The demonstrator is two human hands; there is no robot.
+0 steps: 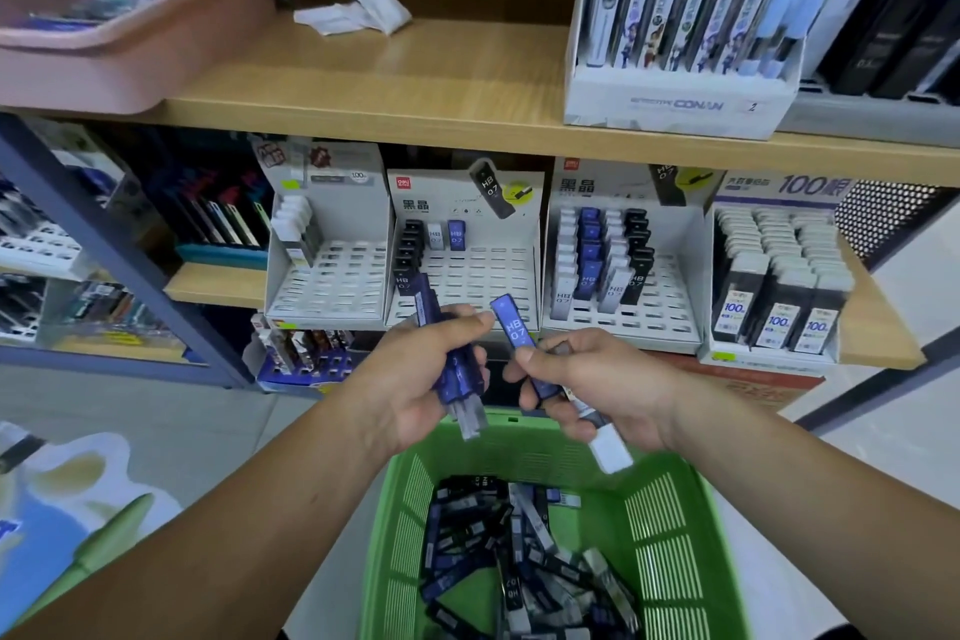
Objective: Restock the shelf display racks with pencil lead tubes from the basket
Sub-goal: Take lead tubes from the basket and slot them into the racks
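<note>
The wooden shelf (pixel 415 83) spans the upper part of the view, and a lower board beneath it carries the display racks. A green slotted basket (pixel 670 520) is positioned below the hands, at the bottom centre. A loose pile of pencil lead tubes (pixel 519 572) (blue, black and grey-white, mixed) is contained in its bottom.

The middle rack (pixel 488 276) is seen directly behind the hands. One column of black tubes is held at its left edge, and a white tube and a blue tube (pixel 456 235) stand in its back row. The remaining slots are unfilled. The right-hand rack (pixel 660 322) is loaded with four columns in white, blue, white and black. The left-hand rack (pixel 332 286) carries tubes only at its back left corner.

The hands are raised above the basket's far rim, close together but not touching. The left hand (pixel 410 379) is wrapped around a bundle of blue tubes (pixel 460 379), which is held roughly upright. A single blue tube marked HB 0.7 (pixel 517 333) is pinched between the thumb and fingers of the right hand (pixel 602 379), its top tilted toward the left hand. A white-ended tube (pixel 610 450) is also gripped in the right palm and projects downward.
</note>
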